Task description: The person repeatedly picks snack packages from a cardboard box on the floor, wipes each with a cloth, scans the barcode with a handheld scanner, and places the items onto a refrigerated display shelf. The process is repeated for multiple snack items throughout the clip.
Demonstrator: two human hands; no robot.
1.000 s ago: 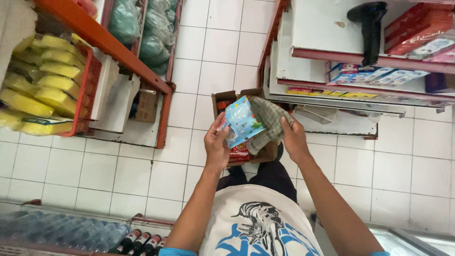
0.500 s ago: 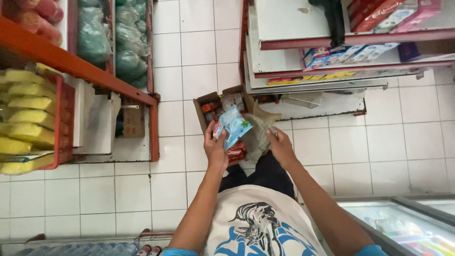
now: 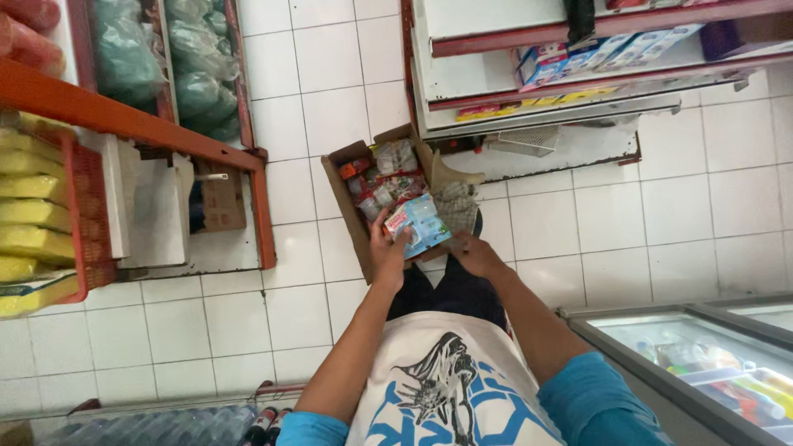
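Note:
My left hand (image 3: pixel 388 252) holds a light blue packet (image 3: pixel 419 223) with a red patch, just above an open cardboard box (image 3: pixel 340 198) on the white tiled floor. The box holds several small red and clear packets (image 3: pixel 384 177). My right hand (image 3: pixel 477 254) hangs beside the packet, close to a checked cloth (image 3: pixel 457 206) at the box's right side; its fingers are apart and I see nothing in it.
A red shelf rack (image 3: pixel 124 124) with yellow packs (image 3: pixel 33 215) and green bags (image 3: pixel 194 66) stands at left. A white shelf unit (image 3: pixel 545 83) with boxed goods is at upper right. A glass-topped freezer (image 3: pixel 702 355) sits at lower right. Bottles (image 3: pixel 165 425) line the bottom.
Both hands have lowered toward the box with the blue packet. The view has swung, so the shelves sit further left and the freezer shows more.

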